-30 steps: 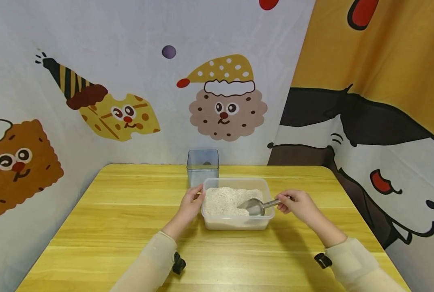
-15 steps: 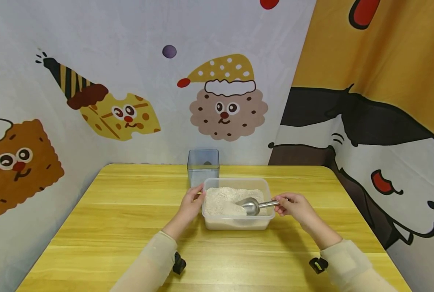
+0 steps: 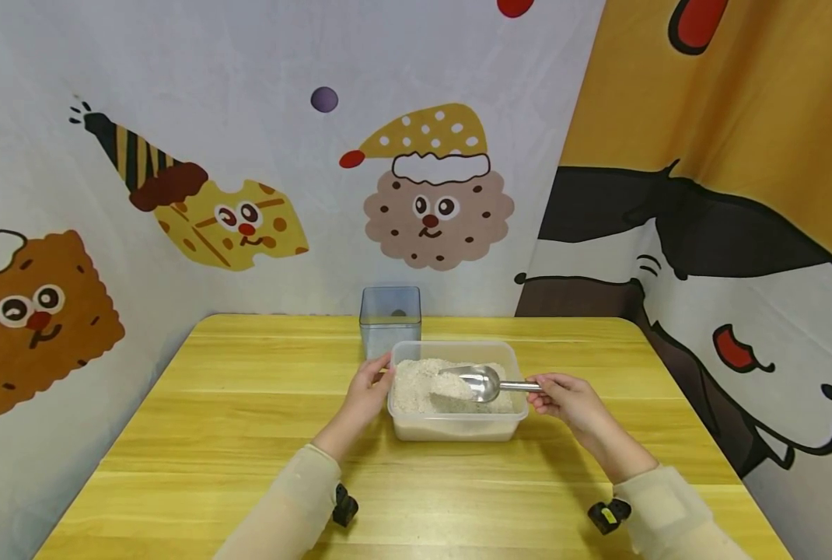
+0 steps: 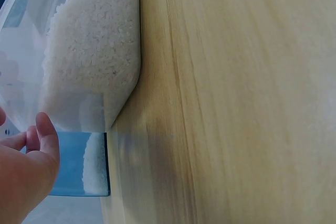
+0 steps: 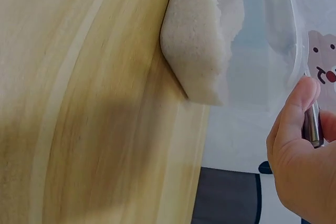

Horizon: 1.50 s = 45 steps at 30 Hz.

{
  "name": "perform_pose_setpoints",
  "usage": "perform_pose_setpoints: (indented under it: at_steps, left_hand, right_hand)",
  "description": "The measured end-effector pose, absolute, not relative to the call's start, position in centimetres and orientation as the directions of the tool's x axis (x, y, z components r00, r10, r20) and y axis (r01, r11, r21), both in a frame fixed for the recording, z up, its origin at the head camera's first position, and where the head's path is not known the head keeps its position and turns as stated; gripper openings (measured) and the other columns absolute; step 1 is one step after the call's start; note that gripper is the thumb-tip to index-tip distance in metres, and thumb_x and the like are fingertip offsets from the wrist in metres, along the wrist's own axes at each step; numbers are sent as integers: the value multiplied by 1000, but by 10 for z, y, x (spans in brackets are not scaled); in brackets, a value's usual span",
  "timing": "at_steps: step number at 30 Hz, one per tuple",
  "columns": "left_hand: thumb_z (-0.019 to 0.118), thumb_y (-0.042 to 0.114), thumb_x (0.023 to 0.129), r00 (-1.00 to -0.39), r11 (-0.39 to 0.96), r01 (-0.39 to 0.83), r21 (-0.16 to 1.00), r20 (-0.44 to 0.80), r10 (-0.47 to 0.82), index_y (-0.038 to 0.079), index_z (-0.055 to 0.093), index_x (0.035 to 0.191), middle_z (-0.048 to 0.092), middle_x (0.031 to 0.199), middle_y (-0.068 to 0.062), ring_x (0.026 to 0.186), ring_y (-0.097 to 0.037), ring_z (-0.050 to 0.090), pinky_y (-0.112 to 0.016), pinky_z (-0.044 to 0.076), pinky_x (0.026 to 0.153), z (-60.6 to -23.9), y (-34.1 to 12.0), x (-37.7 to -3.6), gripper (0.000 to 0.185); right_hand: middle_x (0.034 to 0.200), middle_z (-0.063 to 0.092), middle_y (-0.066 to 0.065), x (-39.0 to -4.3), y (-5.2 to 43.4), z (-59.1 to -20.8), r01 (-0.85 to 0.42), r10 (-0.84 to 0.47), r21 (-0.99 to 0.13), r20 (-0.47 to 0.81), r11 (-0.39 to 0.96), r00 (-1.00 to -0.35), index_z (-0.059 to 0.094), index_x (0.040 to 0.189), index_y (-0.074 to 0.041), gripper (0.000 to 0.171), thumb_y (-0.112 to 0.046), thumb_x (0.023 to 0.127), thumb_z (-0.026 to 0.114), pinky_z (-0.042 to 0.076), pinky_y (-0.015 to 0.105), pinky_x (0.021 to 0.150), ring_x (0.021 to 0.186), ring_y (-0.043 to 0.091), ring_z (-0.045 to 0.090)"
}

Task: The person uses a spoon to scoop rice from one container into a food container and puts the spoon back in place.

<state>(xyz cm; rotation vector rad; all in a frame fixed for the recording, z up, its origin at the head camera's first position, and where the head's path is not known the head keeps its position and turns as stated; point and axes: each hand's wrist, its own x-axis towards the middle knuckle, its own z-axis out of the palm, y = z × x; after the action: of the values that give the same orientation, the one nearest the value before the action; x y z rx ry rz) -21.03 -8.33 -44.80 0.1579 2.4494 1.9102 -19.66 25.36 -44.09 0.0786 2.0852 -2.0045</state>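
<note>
A clear plastic tub holding white rice sits on the yellow wooden table. My right hand grips the handle of a metal scoop, whose bowl is lifted over the rice with a heap of rice in it. My left hand rests against the tub's left wall, fingers at its rim. In the right wrist view the thumb lies along the scoop handle beside the tub. The left wrist view shows my left hand beside the tub wall.
A tall clear square container stands just behind the tub, with a little rice at its bottom. Cartoon-printed cloth walls close in the table at the back, left and right. Bare tabletop lies left, right and in front.
The scoop pushed leftward through the rice and has risen, now carrying a heap of rice. The right hand moved slightly left and down. The left hand stayed on the tub.
</note>
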Motion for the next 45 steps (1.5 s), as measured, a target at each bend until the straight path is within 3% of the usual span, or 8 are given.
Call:
perform_pose_setpoints:
  at_steps: [9, 28, 30, 37, 45]
  left_hand:
    - [48, 7, 98, -994, 246, 76, 966, 55, 93, -9, 40, 138, 48, 122, -26, 112, -38, 52, -41, 47, 91, -449, -83, -210, 43]
    - [48, 8, 99, -995, 231, 73, 970, 53, 90, -6, 40, 139, 49, 123, -23, 112, -36, 52, -39, 48, 89, -460, -83, -216, 43]
    - [48, 6, 98, -994, 220, 76, 972, 56, 93, -8, 40, 139, 48, 123, -25, 112, -38, 51, -41, 47, 89, -455, -83, -214, 43]
    - [49, 14, 99, -994, 267, 93, 959, 76, 74, -2, 42, 140, 50, 122, -18, 111, -31, 53, -30, 49, 86, -483, -86, -226, 44]
    - [50, 14, 99, -995, 256, 91, 962, 74, 73, 0, 43, 140, 50, 122, -18, 111, -32, 53, -35, 48, 88, -488, -87, -230, 44]
  right_hand:
    - [79, 68, -3, -197, 256, -439, 251, -157, -967, -242, -39, -957, 58, 115, 7, 31, -18, 101, 45, 53, 19, 69, 73, 6, 62]
    - [82, 68, -3, -215, 256, -413, 277, -172, -958, -261, -77, -950, 59, 107, -6, 22, -19, 102, 42, 53, 18, 72, 75, 5, 62]
    - [82, 68, -3, -220, 255, -408, 272, -176, -959, -254, -83, -951, 59, 107, -6, 22, -20, 102, 42, 53, 17, 72, 75, 5, 62]
    - [81, 69, -2, -237, 246, -396, 267, -181, -959, -247, -96, -952, 57, 112, -2, 23, -17, 102, 42, 53, 17, 72, 74, 5, 63]
    - [80, 67, -3, -254, 224, -389, 235, -114, -968, -225, -87, -968, 51, 121, 4, 32, -20, 102, 43, 53, 17, 72, 75, 6, 62]
